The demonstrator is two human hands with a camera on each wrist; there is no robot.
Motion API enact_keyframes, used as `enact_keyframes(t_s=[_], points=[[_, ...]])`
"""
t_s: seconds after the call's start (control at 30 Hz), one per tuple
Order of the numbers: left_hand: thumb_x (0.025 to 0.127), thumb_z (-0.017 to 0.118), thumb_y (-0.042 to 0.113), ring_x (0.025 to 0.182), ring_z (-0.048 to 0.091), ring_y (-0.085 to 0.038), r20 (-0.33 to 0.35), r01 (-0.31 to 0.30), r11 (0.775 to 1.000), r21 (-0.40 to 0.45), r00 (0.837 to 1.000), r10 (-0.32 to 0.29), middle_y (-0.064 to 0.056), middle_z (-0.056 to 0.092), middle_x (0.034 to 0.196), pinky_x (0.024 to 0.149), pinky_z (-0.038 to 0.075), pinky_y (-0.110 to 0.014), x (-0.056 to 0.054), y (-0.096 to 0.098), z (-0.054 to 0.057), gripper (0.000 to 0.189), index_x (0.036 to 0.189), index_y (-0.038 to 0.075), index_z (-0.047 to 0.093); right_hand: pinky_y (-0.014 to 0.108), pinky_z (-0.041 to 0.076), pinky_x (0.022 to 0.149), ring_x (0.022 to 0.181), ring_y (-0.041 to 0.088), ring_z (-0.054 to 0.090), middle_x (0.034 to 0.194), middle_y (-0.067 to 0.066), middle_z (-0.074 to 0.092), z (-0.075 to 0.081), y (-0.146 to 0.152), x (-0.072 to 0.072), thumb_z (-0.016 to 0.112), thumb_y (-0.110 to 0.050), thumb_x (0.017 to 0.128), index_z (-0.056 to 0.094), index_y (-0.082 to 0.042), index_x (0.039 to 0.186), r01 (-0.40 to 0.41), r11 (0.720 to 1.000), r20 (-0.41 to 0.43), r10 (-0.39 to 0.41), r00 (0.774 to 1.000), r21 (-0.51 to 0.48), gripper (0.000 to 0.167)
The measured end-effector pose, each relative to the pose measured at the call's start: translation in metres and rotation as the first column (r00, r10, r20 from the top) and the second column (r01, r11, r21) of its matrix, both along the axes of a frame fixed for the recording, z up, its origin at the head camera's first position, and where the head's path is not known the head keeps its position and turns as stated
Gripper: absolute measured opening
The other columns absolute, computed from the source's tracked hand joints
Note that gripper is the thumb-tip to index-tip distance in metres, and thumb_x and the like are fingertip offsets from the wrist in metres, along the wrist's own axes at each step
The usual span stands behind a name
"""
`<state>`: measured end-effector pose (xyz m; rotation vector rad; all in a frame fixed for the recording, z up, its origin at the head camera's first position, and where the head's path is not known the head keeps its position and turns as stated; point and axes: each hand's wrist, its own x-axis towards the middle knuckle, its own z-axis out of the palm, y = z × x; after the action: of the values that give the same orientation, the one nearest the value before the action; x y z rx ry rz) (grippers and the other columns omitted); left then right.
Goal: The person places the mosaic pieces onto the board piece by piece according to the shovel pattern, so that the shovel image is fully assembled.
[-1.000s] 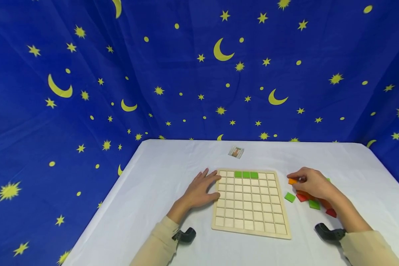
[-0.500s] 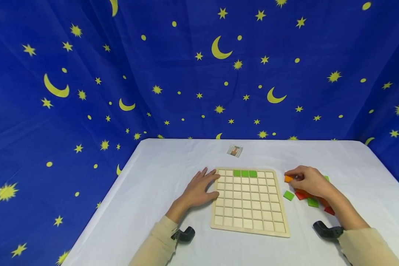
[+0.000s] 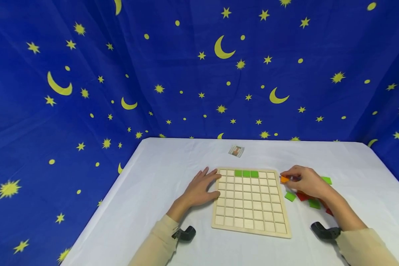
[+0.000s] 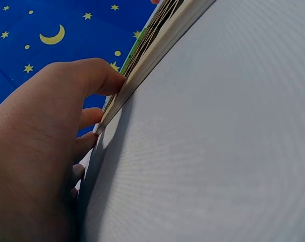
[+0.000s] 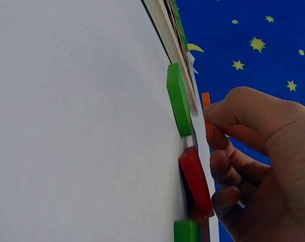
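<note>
The board (image 3: 247,205) lies flat on a white table (image 3: 146,207). Three green tiles (image 3: 246,173) sit side by side in the board's far row; the other cells in view show bare wood.

The left hand (image 3: 198,190) rests at the board's left edge, fingers spread wide, with thumb and fingertips touching the rim. The right hand (image 3: 309,181) is off the board's right side and pinches an orange tile (image 3: 284,179) between thumb and forefinger. That tile is just beside the board's right edge, near the far corner; the right wrist view shows it on edge.

Loose tiles lie right of the board: a green one (image 3: 290,196) nearest it, then a red one (image 3: 302,197), another green (image 3: 314,204) and a farther green (image 3: 326,180), with more red partly hidden by the right arm. A small patterned card (image 3: 236,151) lies beyond the board's far edge. Behind everything hangs a blue curtain (image 3: 186,74) with yellow moons and stars.
</note>
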<state>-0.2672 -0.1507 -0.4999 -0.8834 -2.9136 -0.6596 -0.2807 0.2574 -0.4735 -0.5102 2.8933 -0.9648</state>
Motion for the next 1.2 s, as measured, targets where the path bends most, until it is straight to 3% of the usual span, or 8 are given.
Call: enact_keyframes(t_s=[0.3, 0.83, 1.2], points=[[0.085, 0.057, 0.05, 0.144, 0.014, -0.027, 0.007, -0.002, 1.0, 0.004, 1.0, 0.002, -0.001, 0.032, 0.154, 0.117, 0.008, -0.041, 0.001, 0.001, 0.002, 0.065, 0.144, 0.023, 0.046, 0.028, 0.041, 0.06, 0.075, 0.018, 0.049, 0.096, -0.002, 0.062, 0.002, -0.012, -0.003, 0.075, -0.014, 0.078, 0.072, -0.011, 0.114, -0.089, 0.995, 0.015, 0.09, 0.996, -0.054, 0.036], [0.085, 0.058, 0.048, 0.144, 0.014, -0.027, 0.016, -0.001, 1.0, -0.003, 1.0, 0.001, 0.0, 0.032, 0.154, 0.117, 0.009, -0.041, 0.002, 0.002, 0.0, 0.065, 0.144, 0.022, 0.046, 0.027, 0.046, 0.063, 0.078, 0.018, 0.052, 0.095, -0.005, 0.063, 0.0, -0.036, -0.007, 0.076, -0.018, 0.08, 0.072, -0.011, 0.113, -0.173, 0.981, 0.008, 0.175, 0.985, -0.09, 0.034], [0.085, 0.058, 0.048, 0.144, 0.014, -0.027, 0.011, -0.007, 1.0, 0.001, 1.0, 0.007, 0.001, 0.032, 0.154, 0.117, 0.009, -0.041, 0.002, 0.001, 0.002, 0.065, 0.144, 0.022, 0.045, 0.027, 0.046, 0.063, 0.077, 0.016, 0.052, 0.095, -0.003, 0.063, 0.011, -0.053, -0.009, 0.075, -0.013, 0.081, 0.072, -0.007, 0.113, -0.241, 0.966, -0.008, 0.242, 0.97, -0.096, 0.033]])
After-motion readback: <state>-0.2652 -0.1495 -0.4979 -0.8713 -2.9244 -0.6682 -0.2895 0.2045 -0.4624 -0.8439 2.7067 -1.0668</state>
